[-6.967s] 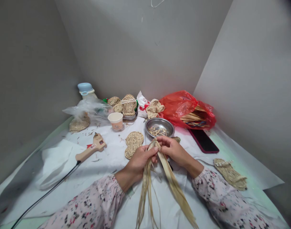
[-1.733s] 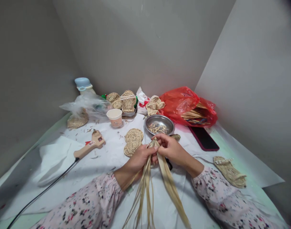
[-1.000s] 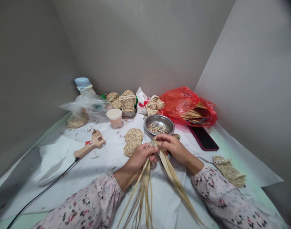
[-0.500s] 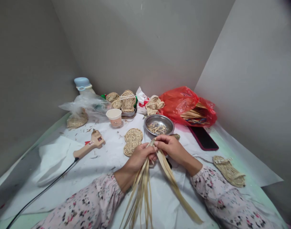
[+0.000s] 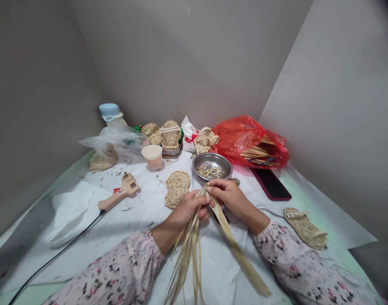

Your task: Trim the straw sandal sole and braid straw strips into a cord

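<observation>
My left hand is closed on a bundle of thin straw strands, which fan out downward below it. Close beside it, my right hand pinches the top of the straw, its fingertips near those of the left. A wider flat straw strip hangs from between the hands toward the lower right. The fingers partly cover the point where strands and strip meet. Just left of the hands lies a coiled straw sole on the white cloth. Behind the hands stands a metal bowl with straw scraps.
A glue gun with a black cord lies left, near a paper cup. Woven slippers stand at the back. To the right are a red plastic bag, a phone and a small woven slipper.
The loose strands below my left hand have shifted slightly right, and the strip's upper part has moved slightly. Both hands keep their hold in nearly the same place.
</observation>
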The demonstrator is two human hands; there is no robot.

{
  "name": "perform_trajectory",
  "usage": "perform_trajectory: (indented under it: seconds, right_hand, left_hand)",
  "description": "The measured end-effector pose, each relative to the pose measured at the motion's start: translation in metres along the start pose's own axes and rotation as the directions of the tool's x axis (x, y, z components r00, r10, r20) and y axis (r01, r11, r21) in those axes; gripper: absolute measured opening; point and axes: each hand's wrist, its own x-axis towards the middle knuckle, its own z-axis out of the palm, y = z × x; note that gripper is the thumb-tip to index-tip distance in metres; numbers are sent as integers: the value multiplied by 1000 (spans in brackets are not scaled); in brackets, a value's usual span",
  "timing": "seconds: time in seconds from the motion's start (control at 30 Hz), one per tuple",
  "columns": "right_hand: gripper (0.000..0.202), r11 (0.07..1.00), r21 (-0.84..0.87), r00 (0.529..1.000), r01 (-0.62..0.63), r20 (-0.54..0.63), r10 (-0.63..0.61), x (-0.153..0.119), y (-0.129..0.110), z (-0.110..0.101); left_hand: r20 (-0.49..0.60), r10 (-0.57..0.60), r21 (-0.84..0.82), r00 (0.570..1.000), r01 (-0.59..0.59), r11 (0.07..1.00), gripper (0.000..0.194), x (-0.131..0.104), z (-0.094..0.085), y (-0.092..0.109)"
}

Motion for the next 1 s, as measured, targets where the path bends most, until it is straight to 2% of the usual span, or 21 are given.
perform_trajectory:
  seconds: [0.17,0.3,0.47,0.7,0.87,1.0]
  right_hand:
    - [22,1000,5,995,2,-102,-1,3,4,-4]
    - [25,995,101,986,21,-169,-3,7,11,-9]
    - [28,944,326,970,49,-242,33,12,11,-15]
    - [24,914,390,947,110,-321,23,17,7,-28]
    - [27,872,465,927,153,-373,36,22,11,-38]
    - [26,814,551,906,183,-417,79,24,12,-46]
  left_hand:
    - [77,-35,53,996,31,998,14,-2,0,-2]
    - [122,-39,91,992,28,995,11,-5,0,-2]
    - [131,-78,103,988,65,993,14,-6,0,-1]
    - [143,-92,84,985,80,993,14,-8,3,1]
    - [148,-123,49,981,117,992,10,-9,5,4]
    - [172,-97,56,980,88,995,6,-10,6,4]
